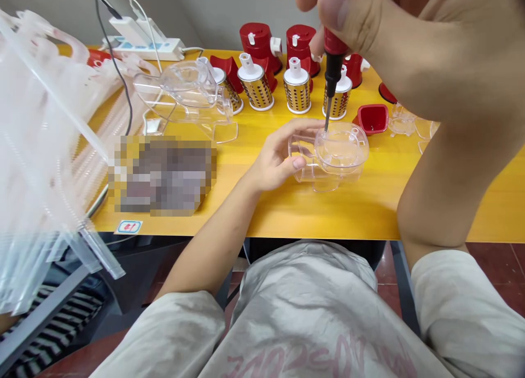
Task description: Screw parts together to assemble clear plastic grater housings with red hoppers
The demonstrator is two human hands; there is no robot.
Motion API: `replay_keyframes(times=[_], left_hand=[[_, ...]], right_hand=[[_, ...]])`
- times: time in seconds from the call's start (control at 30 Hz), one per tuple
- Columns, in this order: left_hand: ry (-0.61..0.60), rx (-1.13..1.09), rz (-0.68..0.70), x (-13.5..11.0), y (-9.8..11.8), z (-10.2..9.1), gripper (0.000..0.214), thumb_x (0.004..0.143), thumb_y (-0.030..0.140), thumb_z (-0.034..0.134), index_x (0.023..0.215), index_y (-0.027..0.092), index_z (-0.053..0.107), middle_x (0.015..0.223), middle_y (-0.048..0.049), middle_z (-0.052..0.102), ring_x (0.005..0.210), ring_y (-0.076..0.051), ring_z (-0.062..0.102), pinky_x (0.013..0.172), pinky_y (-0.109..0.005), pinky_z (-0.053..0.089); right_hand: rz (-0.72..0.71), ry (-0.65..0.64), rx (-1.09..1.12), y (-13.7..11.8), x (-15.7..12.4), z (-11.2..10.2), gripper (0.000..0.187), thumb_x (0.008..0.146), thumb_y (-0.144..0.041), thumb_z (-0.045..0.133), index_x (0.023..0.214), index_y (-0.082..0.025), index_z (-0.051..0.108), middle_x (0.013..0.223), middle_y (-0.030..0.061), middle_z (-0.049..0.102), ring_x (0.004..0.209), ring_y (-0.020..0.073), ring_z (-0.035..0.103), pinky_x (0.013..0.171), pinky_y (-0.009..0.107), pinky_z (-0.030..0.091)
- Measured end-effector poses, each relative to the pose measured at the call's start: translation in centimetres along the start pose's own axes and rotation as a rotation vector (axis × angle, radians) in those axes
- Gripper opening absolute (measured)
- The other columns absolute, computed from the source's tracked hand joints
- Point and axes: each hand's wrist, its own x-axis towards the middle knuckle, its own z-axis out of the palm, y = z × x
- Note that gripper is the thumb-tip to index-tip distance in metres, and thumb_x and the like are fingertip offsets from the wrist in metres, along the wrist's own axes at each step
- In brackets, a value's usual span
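My left hand point(283, 156) grips a clear plastic housing point(338, 156) that rests on the yellow table point(328, 208), fingers curled round its left side. My right hand point(369, 22), raised close to the camera, is closed on a screwdriver point(333, 71) with a red and black handle. The tool stands upright and its thin tip touches the housing's top rim. Behind the housing stand several perforated metal drums point(297, 88) with white caps.
Red plastic parts point(260, 41) line the back edge, and a red cup point(372, 118) lies right of the drums. Another clear housing point(188, 93) sits at back left beside a power strip point(143, 44). A stack of clear plastic pieces point(36, 164) fills the left side.
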Motion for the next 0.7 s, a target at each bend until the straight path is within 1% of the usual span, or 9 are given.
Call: replay_keyframes(times=[0.07,0.17,0.23,0.3,0.4,0.5,0.57,0.63,0.7], left_hand=[[-0.005,0.007,0.007,0.0,0.0,0.0,0.086,0.098,0.092,0.079,0.165,0.038,0.074,0.148,-0.0066,0.084,0.127,-0.027,0.086,0.092,-0.035,0.074],[-0.004,0.009,0.014,0.0,0.0,0.0,0.085,0.099,0.091,0.079,0.166,0.039,0.073,0.147,-0.0060,0.084,0.127,-0.027,0.086,0.092,-0.035,0.074],[-0.001,0.001,0.015,0.0,0.0,0.1,0.084,0.098,0.090,0.080,0.165,0.040,0.073,0.147,-0.0055,0.084,0.126,-0.026,0.086,0.093,-0.035,0.074],[0.004,-0.006,0.010,0.0,0.0,0.2,0.083,0.099,0.090,0.080,0.165,0.040,0.074,0.147,-0.0058,0.084,0.126,-0.026,0.085,0.093,-0.034,0.074],[0.009,-0.004,0.004,0.0,-0.1,0.2,0.083,0.099,0.090,0.079,0.165,0.040,0.073,0.148,-0.0065,0.083,0.128,-0.027,0.085,0.092,-0.035,0.074],[-0.002,-0.004,-0.004,-0.1,-0.1,0.2,0.084,0.099,0.090,0.080,0.166,0.039,0.073,0.149,-0.0067,0.083,0.129,-0.028,0.085,0.092,-0.036,0.074],[-0.004,-0.006,-0.010,-0.1,-0.1,0.2,0.085,0.098,0.090,0.080,0.166,0.039,0.073,0.149,-0.0070,0.083,0.129,-0.028,0.085,0.090,-0.036,0.074],[0.001,-0.006,-0.009,-0.1,-0.1,0.2,0.085,0.098,0.091,0.079,0.166,0.039,0.073,0.148,-0.0068,0.084,0.127,-0.027,0.085,0.090,-0.036,0.073],[0.004,-0.007,-0.002,0.0,0.0,0.2,0.084,0.098,0.091,0.080,0.165,0.040,0.073,0.146,-0.0062,0.085,0.125,-0.026,0.086,0.090,-0.035,0.073]], right_hand=[[0.013,0.019,-0.046,0.4,0.2,0.2,0.077,0.102,-0.070,0.054,0.154,-0.016,0.074,0.134,-0.0013,0.067,0.119,-0.0077,0.071,0.107,-0.004,0.061],[0.000,0.103,-0.047,1.1,0.4,0.7,0.077,0.098,-0.075,0.062,0.149,-0.020,0.078,0.132,-0.0022,0.067,0.125,-0.0066,0.073,0.101,-0.007,0.060],[-0.013,0.150,0.005,1.4,0.6,1.1,0.076,0.094,-0.074,0.072,0.148,-0.022,0.078,0.131,-0.0020,0.068,0.117,-0.0073,0.074,0.094,-0.007,0.060],[-0.009,0.198,0.028,1.8,0.9,1.4,0.076,0.091,-0.073,0.076,0.146,-0.021,0.078,0.129,-0.0013,0.068,0.110,-0.0095,0.071,0.091,-0.006,0.059],[-0.001,0.225,-0.017,2.5,1.8,1.9,0.092,0.085,-0.088,0.070,0.144,-0.017,0.080,0.125,-0.0009,0.065,0.104,-0.0147,0.063,0.094,-0.006,0.056],[-0.003,0.235,-0.034,3.4,2.6,2.3,0.111,0.076,-0.101,0.065,0.140,-0.012,0.081,0.124,0.0002,0.063,0.106,-0.0149,0.063,0.099,-0.004,0.057],[-0.007,0.250,-0.010,3.6,2.8,2.4,0.110,0.078,-0.098,0.066,0.140,-0.009,0.080,0.126,0.0004,0.063,0.106,-0.0151,0.063,0.099,-0.004,0.057],[-0.013,0.247,0.024,3.4,2.6,2.3,0.109,0.078,-0.096,0.067,0.136,-0.006,0.079,0.123,0.0002,0.062,0.101,-0.0174,0.058,0.095,-0.004,0.055],[-0.019,0.235,0.044,3.1,2.3,2.1,0.103,0.079,-0.094,0.069,0.132,-0.006,0.077,0.120,-0.0008,0.063,0.099,-0.0181,0.057,0.094,-0.003,0.055]])
